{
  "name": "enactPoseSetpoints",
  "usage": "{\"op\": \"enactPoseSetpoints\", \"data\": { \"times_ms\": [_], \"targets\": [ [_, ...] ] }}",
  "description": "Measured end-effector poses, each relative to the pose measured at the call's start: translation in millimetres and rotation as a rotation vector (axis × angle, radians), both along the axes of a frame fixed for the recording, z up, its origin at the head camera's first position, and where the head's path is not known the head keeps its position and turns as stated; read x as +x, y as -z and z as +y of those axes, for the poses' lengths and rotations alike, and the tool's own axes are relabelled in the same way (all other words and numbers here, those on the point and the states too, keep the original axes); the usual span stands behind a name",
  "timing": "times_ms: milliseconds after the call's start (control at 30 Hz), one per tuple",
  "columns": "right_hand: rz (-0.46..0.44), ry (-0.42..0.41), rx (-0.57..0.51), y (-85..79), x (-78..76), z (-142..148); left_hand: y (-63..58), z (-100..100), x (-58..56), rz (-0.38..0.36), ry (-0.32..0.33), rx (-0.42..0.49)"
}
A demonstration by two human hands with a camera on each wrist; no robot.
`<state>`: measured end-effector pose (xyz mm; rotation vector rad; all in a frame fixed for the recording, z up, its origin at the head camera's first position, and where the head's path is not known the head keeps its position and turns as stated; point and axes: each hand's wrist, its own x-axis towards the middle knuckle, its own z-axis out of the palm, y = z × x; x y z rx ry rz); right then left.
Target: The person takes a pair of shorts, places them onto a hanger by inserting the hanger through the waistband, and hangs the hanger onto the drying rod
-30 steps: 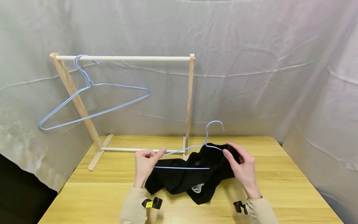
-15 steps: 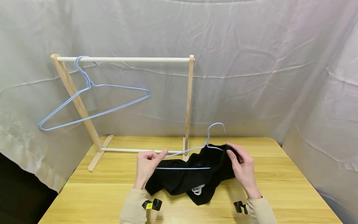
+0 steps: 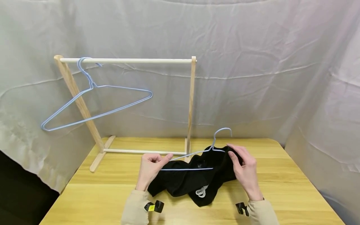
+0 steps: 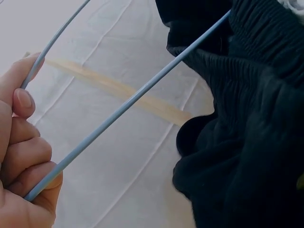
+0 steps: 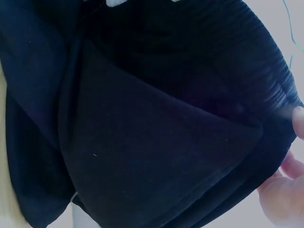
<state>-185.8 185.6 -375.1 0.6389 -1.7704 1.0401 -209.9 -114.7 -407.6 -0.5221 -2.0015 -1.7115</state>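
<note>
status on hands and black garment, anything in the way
Left hand grips blue hanger. Right hand holds black garment. One hanger end hidden in garment. Bunched fabric possibly in the way.

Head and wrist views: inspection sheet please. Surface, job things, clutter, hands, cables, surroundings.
Surface: table, wood-grained.
Garment: black, bunched, partly on the table; white drawstring showing.
Held hanger: blue, partly inside the garment, right end hidden.
Clutter: nothing seen.
Left hand: grips the held hanger's left side.
Right hand: grips the garment's edge.
Cables: nothing seen.
Surroundings: rack with hung hangers; gray curtain behind.
</note>
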Motion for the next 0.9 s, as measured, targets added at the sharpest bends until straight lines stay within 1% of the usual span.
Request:
{"op": "enactPoseSetpoints", "data": {
  "times_ms": [67,133,233,333,433,567,667,767,833,900],
  "targets": [
    [0.003,0.029,0.052,2.8,-2.7,0,2.5,2,-0.9,0.008,-0.020,0.011],
    [-0.008,0.044,0.093,9.0,-7.1,2,3.8,3,-1.8,0.013,-0.057,0.020],
    [-0.046,0.040,0.137,20.1,-13.7,6,5.2,6,-2.7,0.001,-0.115,0.039],
    [-0.091,0.017,0.170,28.9,-17.2,10,5.7,7,-1.6,-0.006,-0.166,0.055],
    [-0.109,-0.016,0.190,33.9,-19.5,11,-4.1,12,6.7,-0.002,-0.205,0.061],
    [-0.118,-0.054,0.198,34.8,-21.2,11,-4.9,14,5.3,0.005,-0.226,0.058],
    [-0.142,-0.075,0.187,35.8,-21.1,11,-5.4,15,4.5,0.014,-0.233,0.055],
    [-0.129,-0.101,0.171,38.1,-21.7,13,-16.5,18,11.7,0.024,-0.232,0.059],
    [-0.119,-0.114,0.156,38.5,-21.7,13,-18.8,17,11.9,0.018,-0.233,0.077],
    [-0.115,-0.115,0.125,37.4,-20.8,14,-15.9,14,6.8,-0.002,-0.225,0.134]
  ]
}}
